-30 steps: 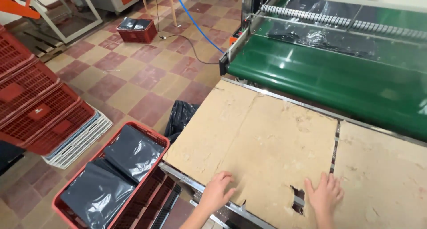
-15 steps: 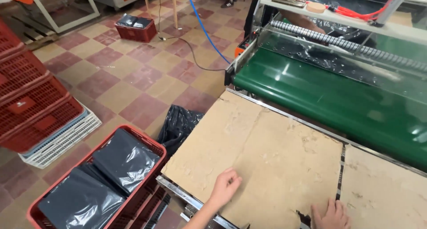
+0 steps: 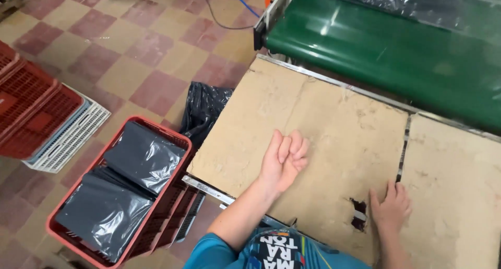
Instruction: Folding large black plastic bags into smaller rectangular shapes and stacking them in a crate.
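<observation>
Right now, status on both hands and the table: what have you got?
Left hand empty, fingers curled, on the cardboard sheet. Right hand flat, beside the torn hole. Red crate of black bags sits left, off the table.

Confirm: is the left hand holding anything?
No, the left hand rests on the cardboard-covered table with its fingers loosely curled and nothing in them.
</observation>
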